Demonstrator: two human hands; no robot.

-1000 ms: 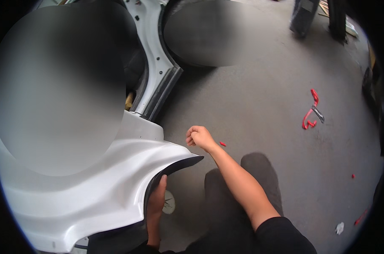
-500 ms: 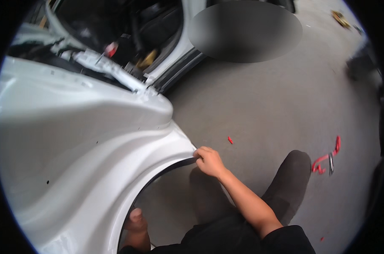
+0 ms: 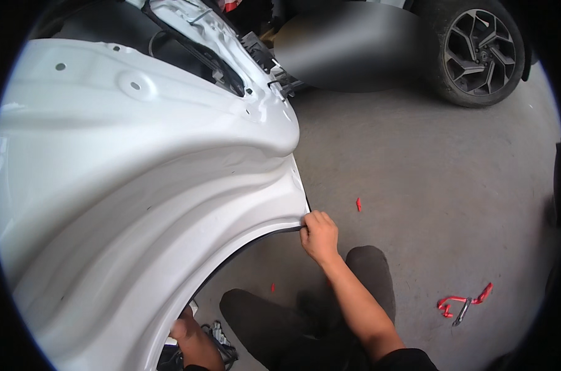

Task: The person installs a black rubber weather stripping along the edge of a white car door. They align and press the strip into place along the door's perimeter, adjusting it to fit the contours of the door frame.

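A large white car body panel (image 3: 169,204), stepped in curved ridges, fills the left side. Along its curved near edge runs a dark trim strip (image 3: 234,252). My right hand (image 3: 321,236) is closed over the corner where this edge ends, its fingers curled around the panel and strip. Lower left, my left hand (image 3: 183,326) grips the same edge at its near end; the panel hides part of its fingers. Small holes dot the panel's upper area.
My bent knees (image 3: 370,266) are below the panel edge. On the grey floor lie a red strap-like piece with a metal tool (image 3: 463,309) and a small red piece (image 3: 358,204). Cables or parts (image 3: 218,337) sit beside my left arm. A car wheel (image 3: 480,57) stands far right.
My view has shifted, bringing the wheel into sight and more of the panel. My right hand stays at the panel's corner, my left hand at its lower edge. My knees appear farther left.
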